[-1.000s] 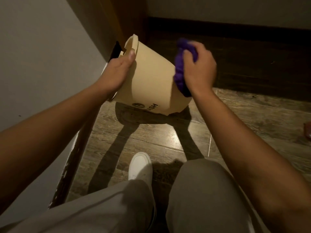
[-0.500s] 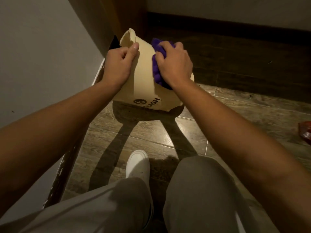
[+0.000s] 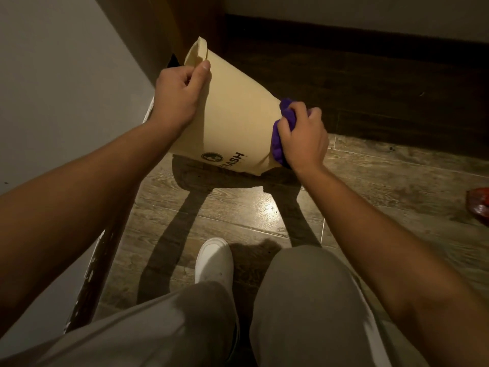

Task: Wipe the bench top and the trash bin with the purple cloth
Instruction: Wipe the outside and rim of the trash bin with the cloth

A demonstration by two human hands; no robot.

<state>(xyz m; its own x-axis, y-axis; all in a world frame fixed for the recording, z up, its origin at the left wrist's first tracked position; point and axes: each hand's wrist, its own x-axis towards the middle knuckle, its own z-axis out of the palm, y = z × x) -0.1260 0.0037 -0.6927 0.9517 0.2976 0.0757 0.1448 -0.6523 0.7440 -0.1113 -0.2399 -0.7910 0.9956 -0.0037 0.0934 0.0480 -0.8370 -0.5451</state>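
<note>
Head view is showing a wood-look tile floor (image 3: 232, 218), glossy, with a bright glare patch and long arm shadows lying across it. Pale wall (image 3: 53, 88) is filling the left side, smooth and matte; its base strip looks chipped and flecked with white. Dark baseboard (image 3: 357, 43) is running along the far wall, most of that zone sitting in shadow. Grey trousers (image 3: 304, 300) are taking up the bottom, soft fabric, cut off by the frame edge.

Trash bin (image 3: 238, 123) is sitting tilted on the floor, rim pointing up and away toward the left wall, base edge touching the tiles. It is a cream, smooth, tapered round bucket, with a dark round logo and "RASH" lettering showing near the bottom, first letter partly hidden. Inside of the bin is facing away, so contents cannot be told.

Left hand (image 3: 180, 99) is gripping the bin's rim, fingers curled over the edge, thumb pressing on the outer wall. Right hand (image 3: 301, 139) is clenching the purple cloth (image 3: 280, 133) tight, pressing it against the bin's right side low down near the base. Cloth is bunched, nubby in texture, mostly hidden under the fingers.

White shoe (image 3: 214, 260) is poking out from under the left trouser leg, toe only. Red object (image 3: 480, 202) at the right edge is cut off, hard to identify.
</note>
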